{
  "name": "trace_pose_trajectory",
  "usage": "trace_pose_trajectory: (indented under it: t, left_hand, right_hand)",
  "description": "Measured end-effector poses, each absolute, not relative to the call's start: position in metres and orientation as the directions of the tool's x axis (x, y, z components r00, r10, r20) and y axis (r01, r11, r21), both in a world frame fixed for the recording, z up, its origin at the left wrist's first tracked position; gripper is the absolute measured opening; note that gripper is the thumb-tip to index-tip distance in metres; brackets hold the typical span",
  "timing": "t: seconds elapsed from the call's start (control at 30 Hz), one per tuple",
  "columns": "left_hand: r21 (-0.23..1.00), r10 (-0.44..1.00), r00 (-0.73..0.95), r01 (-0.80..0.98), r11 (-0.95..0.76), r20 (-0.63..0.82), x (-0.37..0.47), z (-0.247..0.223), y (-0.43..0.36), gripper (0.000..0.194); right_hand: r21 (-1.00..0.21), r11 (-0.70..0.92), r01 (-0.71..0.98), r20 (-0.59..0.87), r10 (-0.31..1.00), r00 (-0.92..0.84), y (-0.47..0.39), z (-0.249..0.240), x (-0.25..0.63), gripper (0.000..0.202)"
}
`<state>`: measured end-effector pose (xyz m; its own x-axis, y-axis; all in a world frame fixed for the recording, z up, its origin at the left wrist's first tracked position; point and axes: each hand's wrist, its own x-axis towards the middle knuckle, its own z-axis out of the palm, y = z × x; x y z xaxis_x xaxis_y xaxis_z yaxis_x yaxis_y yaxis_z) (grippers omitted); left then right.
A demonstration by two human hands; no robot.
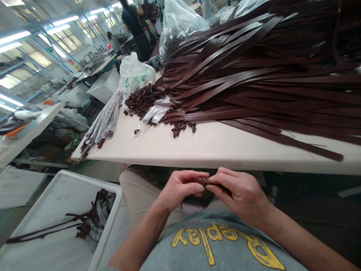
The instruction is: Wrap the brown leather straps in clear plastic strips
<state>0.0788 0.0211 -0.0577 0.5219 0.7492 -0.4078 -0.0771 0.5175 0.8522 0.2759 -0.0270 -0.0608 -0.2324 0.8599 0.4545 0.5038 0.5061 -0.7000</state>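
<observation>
Pinching a small dark brown leather piece (203, 181) between them, the left hand (180, 188) and right hand (239, 194) meet in the lap, just below the near edge of the table (214, 146); both sets of fingers are closed on it. On the table lies a big heap of brown leather straps (254, 75), with a pile of small brown loops (141, 101) beside a white plastic bag (135, 75). A white bin (56, 210) at lower left holds a few strap pieces.
</observation>
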Motion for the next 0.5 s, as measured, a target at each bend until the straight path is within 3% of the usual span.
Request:
trace_pose_trajectory:
  t: [0.2,0.3,0.5]
  left_hand:
    - [0.911,0.842,0.432,-0.099,0.401,-0.323,0.089,-0.057,0.012,0.027]
    - [0.945,0.887,0.369,-0.062,0.322,-0.278,0.082,-0.060,0.012,0.018]
    - [0.957,0.883,0.390,-0.018,0.291,-0.261,0.069,-0.066,0.015,0.020]
  right_hand:
    - [-0.820,0.410,0.401,0.366,0.912,-0.184,-0.029,-0.067,0.270,0.018]
    - [-0.822,0.373,0.429,0.296,0.925,-0.237,-0.030,-0.070,0.273,0.011]
    - [-0.864,0.280,0.419,0.132,0.928,-0.349,-0.035,-0.071,0.282,0.015]
